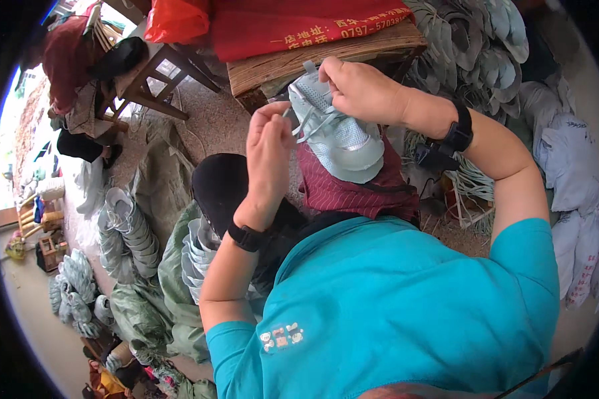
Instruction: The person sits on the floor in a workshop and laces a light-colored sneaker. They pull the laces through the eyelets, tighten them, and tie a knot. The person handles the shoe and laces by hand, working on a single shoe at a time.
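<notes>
A pale blue-green shoe upper (353, 147) with a mesh toe rests over a maroon striped cloth (323, 189) on my lap, its toe pointing toward me. Loose pale shoelace (304, 126) crosses its front. To the left of the upper, my left hand (269, 143) is raised, thumb and finger pinched on the lace. My right hand (363, 90) bends over the upper's far right side near the tongue. Its fingers are curled closed, and what lies between them is hidden.
Beyond the upper stands a wooden bench (273, 72) with a red printed cloth (253, 30). Grey shoe uppers (476, 53) hang in bunches at far right, above white sacks (572, 166). Stacked uppers (130, 233) and green sacks (140, 309) lie left. Another person (70, 60) sits far left.
</notes>
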A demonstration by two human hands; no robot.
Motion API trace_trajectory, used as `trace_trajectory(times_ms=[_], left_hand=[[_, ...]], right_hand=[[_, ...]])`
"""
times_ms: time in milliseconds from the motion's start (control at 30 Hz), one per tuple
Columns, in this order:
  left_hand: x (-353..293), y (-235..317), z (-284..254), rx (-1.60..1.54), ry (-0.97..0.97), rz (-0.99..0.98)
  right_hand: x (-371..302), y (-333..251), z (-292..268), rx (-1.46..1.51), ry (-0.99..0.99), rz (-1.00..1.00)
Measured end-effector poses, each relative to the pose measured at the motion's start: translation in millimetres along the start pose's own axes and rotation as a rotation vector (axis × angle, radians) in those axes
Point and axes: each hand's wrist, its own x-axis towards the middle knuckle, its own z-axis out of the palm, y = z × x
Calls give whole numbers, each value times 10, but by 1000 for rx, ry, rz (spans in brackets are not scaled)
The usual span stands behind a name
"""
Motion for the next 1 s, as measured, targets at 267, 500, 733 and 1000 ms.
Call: trace_trajectory(times_ms=[267,500,733,1000], left_hand=[[-46,-118,-47,-17,20,36],[-109,-232,-36,-15,6,59],[-156,-235,10,81,21,57],[83,-426,-150,648,40,427]], right_hand=[[-14,255,29,-183,108,-134],[13,77,-8,64,-11,26],[102,40,61,-475,-5,-446],[257,-659,-151,356,-164,-438]])
